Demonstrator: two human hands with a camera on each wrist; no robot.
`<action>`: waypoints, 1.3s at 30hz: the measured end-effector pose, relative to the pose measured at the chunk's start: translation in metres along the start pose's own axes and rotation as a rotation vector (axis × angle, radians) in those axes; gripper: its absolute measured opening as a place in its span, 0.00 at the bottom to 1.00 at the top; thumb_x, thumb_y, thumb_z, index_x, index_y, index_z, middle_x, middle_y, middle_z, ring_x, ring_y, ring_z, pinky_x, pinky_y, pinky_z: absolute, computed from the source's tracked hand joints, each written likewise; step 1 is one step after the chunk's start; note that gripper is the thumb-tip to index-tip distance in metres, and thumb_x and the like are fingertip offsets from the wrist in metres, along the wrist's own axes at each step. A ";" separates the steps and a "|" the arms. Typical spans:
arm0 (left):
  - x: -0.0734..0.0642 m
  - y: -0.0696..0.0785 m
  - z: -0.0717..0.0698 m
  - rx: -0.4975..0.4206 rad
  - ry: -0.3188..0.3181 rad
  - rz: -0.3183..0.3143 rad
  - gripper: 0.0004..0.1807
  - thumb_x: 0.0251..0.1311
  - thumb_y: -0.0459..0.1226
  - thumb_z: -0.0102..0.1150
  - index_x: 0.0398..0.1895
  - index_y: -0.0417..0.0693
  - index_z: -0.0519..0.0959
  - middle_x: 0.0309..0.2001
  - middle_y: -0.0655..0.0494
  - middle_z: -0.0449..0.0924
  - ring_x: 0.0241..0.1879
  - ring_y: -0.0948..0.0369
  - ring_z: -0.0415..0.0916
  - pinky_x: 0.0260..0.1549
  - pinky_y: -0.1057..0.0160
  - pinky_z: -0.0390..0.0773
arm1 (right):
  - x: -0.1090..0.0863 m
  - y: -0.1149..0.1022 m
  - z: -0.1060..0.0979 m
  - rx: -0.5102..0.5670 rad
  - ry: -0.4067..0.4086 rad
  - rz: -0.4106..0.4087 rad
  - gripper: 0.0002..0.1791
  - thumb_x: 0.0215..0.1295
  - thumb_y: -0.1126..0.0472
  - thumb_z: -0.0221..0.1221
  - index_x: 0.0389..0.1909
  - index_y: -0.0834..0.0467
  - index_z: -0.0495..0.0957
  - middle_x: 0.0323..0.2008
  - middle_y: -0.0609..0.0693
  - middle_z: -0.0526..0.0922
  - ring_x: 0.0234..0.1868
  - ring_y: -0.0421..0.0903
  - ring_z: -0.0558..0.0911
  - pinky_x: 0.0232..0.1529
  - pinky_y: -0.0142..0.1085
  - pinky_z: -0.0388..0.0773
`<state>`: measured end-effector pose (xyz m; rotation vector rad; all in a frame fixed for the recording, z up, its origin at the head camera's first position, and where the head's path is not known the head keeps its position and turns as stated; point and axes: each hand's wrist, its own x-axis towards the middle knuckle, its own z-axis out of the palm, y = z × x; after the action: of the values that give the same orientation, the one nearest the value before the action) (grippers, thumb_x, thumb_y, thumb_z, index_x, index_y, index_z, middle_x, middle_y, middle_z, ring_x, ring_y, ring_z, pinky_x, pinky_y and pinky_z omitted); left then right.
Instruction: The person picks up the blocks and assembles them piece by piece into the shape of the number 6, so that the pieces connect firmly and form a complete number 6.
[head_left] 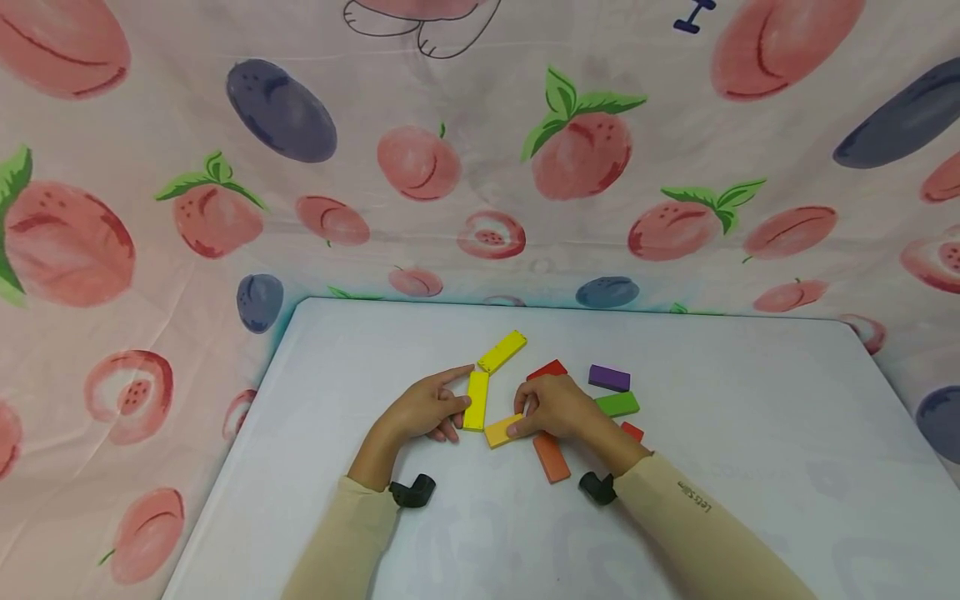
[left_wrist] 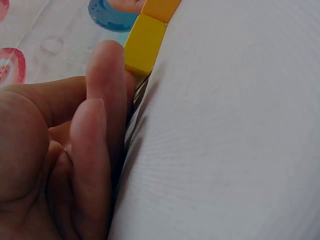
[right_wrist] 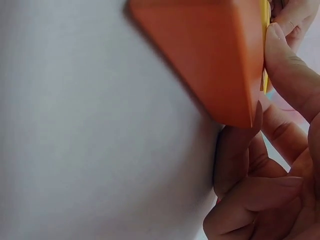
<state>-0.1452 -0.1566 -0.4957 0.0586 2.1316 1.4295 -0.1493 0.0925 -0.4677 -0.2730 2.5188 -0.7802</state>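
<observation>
Left hand (head_left: 423, 408): fingers spread, the index straight and reaching to where two yellow blocks meet, the thumb against the side of the near yellow block (head_left: 476, 402). Right hand (head_left: 560, 407): thumb and fingers pinching the amber block (head_left: 498, 432), which lies at the near end of that yellow block; the left wrist view shows no gap between them. The far yellow block (head_left: 503, 352) slants away to the right from the far end of the near one. The orange block (head_left: 552, 460) lies just below the right hand (whether the hand touches it, I cannot tell). A red block (head_left: 547, 369) sits beyond the right hand, partly hidden by it. To the right lie the purple block (head_left: 609, 377) and the green block (head_left: 618, 405), with a second red piece (head_left: 632, 431) showing beside the right forearm. All rest on the white surface (head_left: 247, 517), backed by fruit-printed cloth (head_left: 450, 92).
</observation>
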 end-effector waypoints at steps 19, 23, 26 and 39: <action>0.001 -0.001 -0.001 -0.004 -0.007 0.009 0.33 0.71 0.44 0.61 0.77 0.69 0.64 0.26 0.49 0.82 0.21 0.54 0.85 0.20 0.66 0.81 | 0.003 0.001 0.001 -0.014 -0.008 0.012 0.14 0.49 0.48 0.79 0.31 0.46 0.83 0.25 0.47 0.80 0.30 0.45 0.77 0.30 0.34 0.75; 0.000 0.000 -0.001 -0.004 -0.005 0.006 0.33 0.71 0.44 0.61 0.77 0.69 0.64 0.26 0.50 0.81 0.21 0.55 0.85 0.20 0.66 0.81 | 0.003 0.002 0.001 -0.009 -0.005 0.008 0.14 0.49 0.48 0.79 0.31 0.46 0.83 0.26 0.46 0.80 0.31 0.45 0.77 0.31 0.34 0.75; -0.001 0.001 -0.001 -0.002 -0.002 0.004 0.33 0.71 0.44 0.62 0.77 0.69 0.64 0.26 0.50 0.81 0.20 0.55 0.85 0.20 0.66 0.81 | 0.003 0.002 0.000 -0.006 -0.010 0.008 0.14 0.49 0.48 0.79 0.31 0.46 0.84 0.26 0.46 0.80 0.31 0.45 0.77 0.31 0.34 0.75; -0.003 0.004 0.001 -0.008 0.001 0.004 0.33 0.72 0.44 0.61 0.77 0.68 0.64 0.26 0.51 0.81 0.20 0.56 0.84 0.20 0.66 0.81 | 0.005 0.015 -0.006 0.047 -0.068 -0.021 0.16 0.51 0.44 0.77 0.38 0.43 0.86 0.30 0.43 0.83 0.36 0.43 0.80 0.38 0.35 0.78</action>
<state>-0.1434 -0.1550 -0.4912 0.0592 2.1273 1.4401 -0.1571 0.1063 -0.4739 -0.3055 2.4344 -0.8229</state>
